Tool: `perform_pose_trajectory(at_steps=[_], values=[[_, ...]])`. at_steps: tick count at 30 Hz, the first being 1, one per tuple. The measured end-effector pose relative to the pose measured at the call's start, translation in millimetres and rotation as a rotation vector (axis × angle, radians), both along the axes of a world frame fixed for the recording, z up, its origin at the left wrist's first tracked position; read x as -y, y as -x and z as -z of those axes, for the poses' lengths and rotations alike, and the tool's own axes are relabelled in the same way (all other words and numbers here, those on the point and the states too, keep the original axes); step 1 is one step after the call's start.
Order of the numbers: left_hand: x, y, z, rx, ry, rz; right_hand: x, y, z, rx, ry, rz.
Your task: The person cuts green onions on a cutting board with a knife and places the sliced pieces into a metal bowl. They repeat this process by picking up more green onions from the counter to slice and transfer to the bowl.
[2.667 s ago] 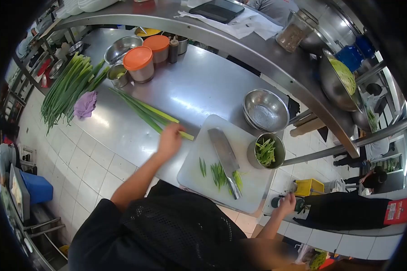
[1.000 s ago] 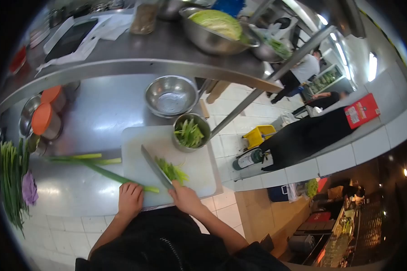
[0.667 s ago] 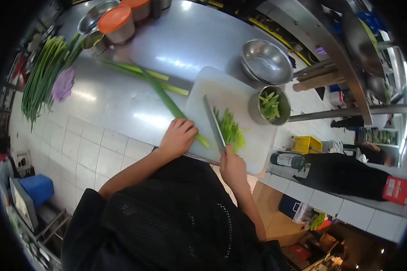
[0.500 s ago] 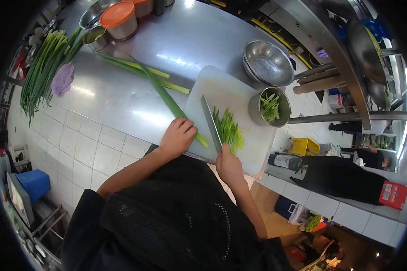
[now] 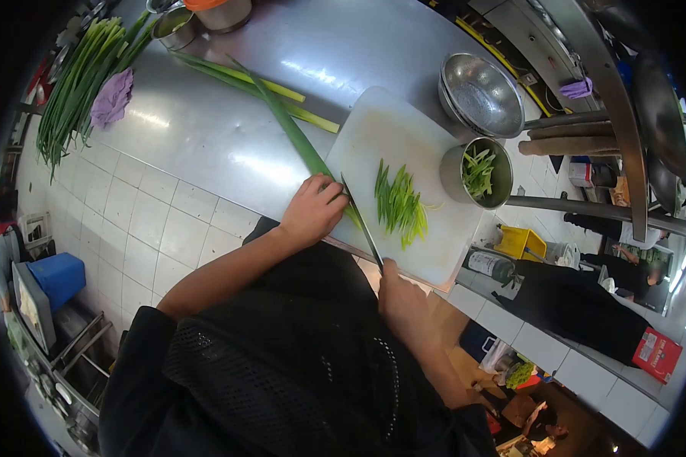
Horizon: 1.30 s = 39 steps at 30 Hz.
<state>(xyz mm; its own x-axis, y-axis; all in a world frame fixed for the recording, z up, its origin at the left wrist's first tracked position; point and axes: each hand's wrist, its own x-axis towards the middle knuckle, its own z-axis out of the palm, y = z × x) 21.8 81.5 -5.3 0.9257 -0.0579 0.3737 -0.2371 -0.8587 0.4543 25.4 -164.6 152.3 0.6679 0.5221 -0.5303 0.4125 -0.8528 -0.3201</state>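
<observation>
My left hand (image 5: 314,211) is closed over a green onion stalk (image 5: 290,128), pressing its cut end onto the left edge of the white cutting board (image 5: 373,118). Gripped in my right hand (image 5: 405,301) is a knife (image 5: 367,228), its blade lying along that end, close beside my left fingers. Sliced green onion (image 5: 401,206) lies in a loose pile on the board, to the right of the blade. More stalks (image 5: 312,117) rest on the steel table beyond. A metal pot (image 5: 453,174) holding cut greens (image 5: 478,170) stands at the board's right corner.
Stacked metal bowls (image 5: 484,84) stand behind the pot. At the table's far left are a green onion bunch (image 5: 84,84), a purple cloth (image 5: 113,99), a small pot (image 5: 177,32) and an orange-lidded container (image 5: 225,15). A metal rail (image 5: 598,206) runs along the right.
The knife has moved left, from beside the sliced pile to the stalk's end by my left hand. My left hand still holds the stalk. The whole view has shifted slightly.
</observation>
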Motion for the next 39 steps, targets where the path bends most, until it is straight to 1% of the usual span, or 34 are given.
perform_pose_trajectory(at_steps=[2,4,7,9,11,12,14,15,17,18,20,24,26,27,29,30,32,33,35,36,37,39], values=[[1,0,2,0.001,0.006,0.007,3,-5,64,0.038,-0.092,0.062],[-1,-2,2,0.005,0.003,0.007,-13,-16,75,0.074,-0.136,0.072],[0,-1,1,0.016,0.029,0.039,-22,-25,80,0.111,-0.226,0.107],[1,-2,3,0.039,0.064,-0.001,-16,-35,75,0.14,-0.27,0.116],[2,-3,5,0.057,0.072,0.007,-8,-40,68,0.203,-0.361,0.107],[1,-1,5,0.066,0.08,-0.001,-5,-43,69,0.209,-0.364,0.112],[0,-2,5,0.077,0.093,-0.001,3,-56,75,0.419,-0.459,0.206],[2,-2,6,0.082,0.11,-0.005,5,-67,77,0.431,-0.458,0.212],[3,-1,8,0.085,0.119,0.002,7,-90,81,0.552,-0.349,0.243],[2,-2,7,0.082,0.122,-0.006,10,-96,87,0.564,-0.356,0.247],[0,-3,7,0.084,0.127,0.006,12,-105,102,0.617,-0.296,0.179],[1,-1,4,0.077,0.139,-0.004,-2,-85,97,0.688,-0.288,0.107],[2,-3,3,0.076,0.132,0.008,-12,-82,106,0.506,-0.432,-0.089],[3,-3,3,0.08,0.128,-0.005,-18,-79,106,0.521,-0.438,-0.08],[3,-1,2,0.101,0.108,0.014,-33,-74,104,0.502,-0.47,-0.264],[3,-1,2,0.098,0.108,-0.006,-36,-75,108,0.533,-0.474,-0.237],[6,-2,4,0.096,0.113,-0.024,-34,-80,122,0.401,-0.516,-0.226],[6,-1,7,0.094,0.119,-0.024,-31,-80,120,0.44,-0.513,-0.182],[7,-1,12,0.086,0.095,-0.036,-22,-81,116,0.536,-0.724,-0.074],[8,-2,11,0.092,0.101,-0.025,-16,-84,102,0.608,-0.909,0.053],[8,-1,10,0.095,0.107,-0.019,-4,-91,97,0.647,-0.906,0.084],[9,-2,13,0.084,0.1,0.018,32,-101,92,0.74,-1.048,0.763]])
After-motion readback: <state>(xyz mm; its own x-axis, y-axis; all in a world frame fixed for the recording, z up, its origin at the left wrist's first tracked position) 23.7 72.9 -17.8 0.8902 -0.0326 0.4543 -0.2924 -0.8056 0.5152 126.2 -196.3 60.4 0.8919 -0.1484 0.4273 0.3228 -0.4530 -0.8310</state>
